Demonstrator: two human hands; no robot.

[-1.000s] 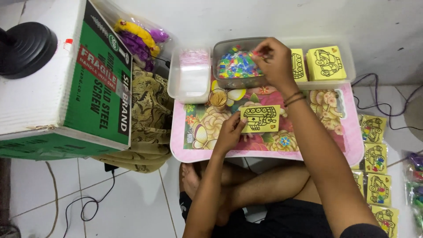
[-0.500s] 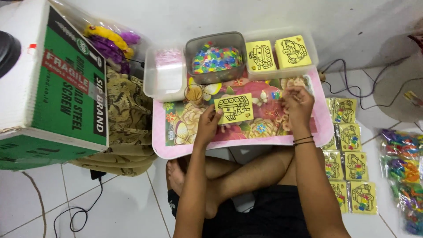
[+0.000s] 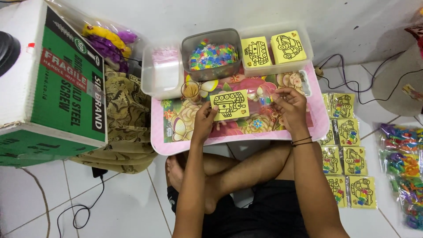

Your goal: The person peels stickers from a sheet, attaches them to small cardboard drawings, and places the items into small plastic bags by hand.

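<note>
On the pink flowered bench [image 3: 176, 145], the left hand [image 3: 203, 121] pinches a yellow card [image 3: 229, 105] by its lower left corner — thin and light, it looks apt to bend, so an edge grip suits it. Just beside it, the right hand [image 3: 288, 105] closes around a small clear packet of coloured bits [image 3: 263, 94] — soft, probably slippery.

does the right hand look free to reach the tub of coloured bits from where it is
Probably yes. The right hand is above the pink tray table, pinching some small coloured pieces, and the grey tub of coloured bits stands open at the table's far edge. Nothing stands between them, though the fingers are already occupied.
</note>
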